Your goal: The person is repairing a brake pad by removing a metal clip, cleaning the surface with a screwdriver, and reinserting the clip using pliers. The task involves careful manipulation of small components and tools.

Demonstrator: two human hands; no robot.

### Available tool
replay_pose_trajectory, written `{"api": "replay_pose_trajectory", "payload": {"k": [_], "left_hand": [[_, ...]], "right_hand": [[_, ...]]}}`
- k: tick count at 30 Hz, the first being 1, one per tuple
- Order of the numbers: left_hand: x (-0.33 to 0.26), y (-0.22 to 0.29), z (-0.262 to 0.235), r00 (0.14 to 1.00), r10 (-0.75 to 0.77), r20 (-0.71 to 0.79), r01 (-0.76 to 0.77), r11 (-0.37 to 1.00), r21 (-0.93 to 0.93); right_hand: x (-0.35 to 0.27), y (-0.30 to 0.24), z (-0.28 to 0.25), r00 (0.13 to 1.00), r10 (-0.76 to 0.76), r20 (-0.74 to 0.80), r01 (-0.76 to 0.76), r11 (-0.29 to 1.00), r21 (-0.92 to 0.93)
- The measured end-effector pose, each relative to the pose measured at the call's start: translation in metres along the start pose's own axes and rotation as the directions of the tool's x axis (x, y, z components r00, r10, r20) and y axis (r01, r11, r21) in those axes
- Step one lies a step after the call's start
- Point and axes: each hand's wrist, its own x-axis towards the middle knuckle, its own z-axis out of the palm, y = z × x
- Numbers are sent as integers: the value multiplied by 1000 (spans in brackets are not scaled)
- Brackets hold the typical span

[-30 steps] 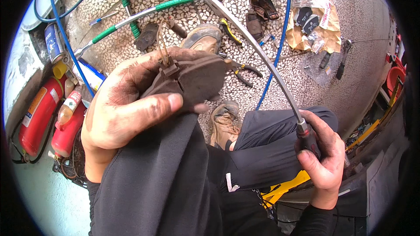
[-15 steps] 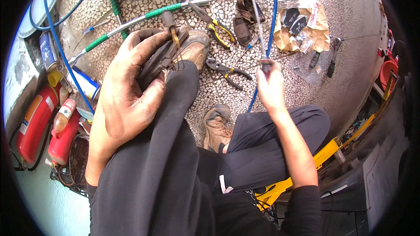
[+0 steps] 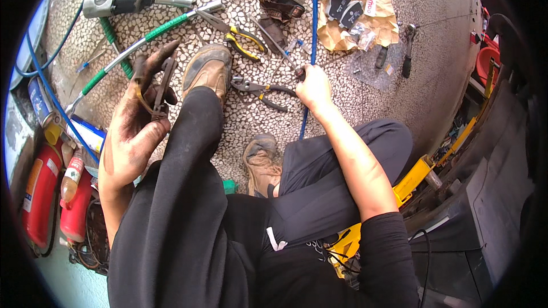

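Observation:
My left hand (image 3: pixel 127 145), blackened with grime, grips a dark, worn brake pad (image 3: pixel 165 82) by its edges, with a thin brownish metal clip (image 3: pixel 140 92) on it. The pad is seen nearly edge-on, left of my raised knee. My right hand (image 3: pixel 315 88) is closed around the dark handle of a screwdriver (image 3: pixel 268 37), whose long thin shaft points up and to the left, apart from the pad. Under it on the floor lie slip-joint pliers (image 3: pixel 262 89) with black and yellow handles. Yellow-handled pliers (image 3: pixel 242 41) lie beyond my boot (image 3: pixel 208 71).
An impact wrench (image 3: pixel 123 1) and a green-gripped bar (image 3: pixel 142 43) lie at far left. Brown paper (image 3: pixel 385 28) with black brake pads (image 3: pixel 345 11) and a ratchet (image 3: pixel 409 51) are far right. A blue hose (image 3: pixel 313 17) crosses the floor. Red fire extinguishers (image 3: pixel 41 194) stand left.
My left hand has moved left and turned the brake pad edge-on. The screwdriver has swung from pointing upward to pointing up-left, lower over the floor. The whole view has shifted.

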Motion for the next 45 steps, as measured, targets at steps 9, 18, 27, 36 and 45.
{"api": "replay_pose_trajectory", "payload": {"k": [9, 18, 27, 36, 45], "left_hand": [[0, -15, 2, 963, 238, -127, -209, 956, 204], [-1, -8, 0, 937, 285, -201, -183, 892, 412], [2, 1, 2, 924, 179, -338, -147, 982, 116], [3, 1, 5, 871, 252, -421, -208, 967, 148], [1, 13, 9, 865, 227, -447, -157, 970, 187]], "right_hand": [[25, -75, -35, 976, 132, -172, -99, 977, 188], [62, -53, -15, 968, 244, -65, -236, 965, 112], [21, -47, -143, 987, 118, 108, -160, 739, 654], [-96, -148, -221, 972, -235, 6, 152, 644, 750], [-110, -181, -203, 757, -555, -344, 652, 675, 346]]}}
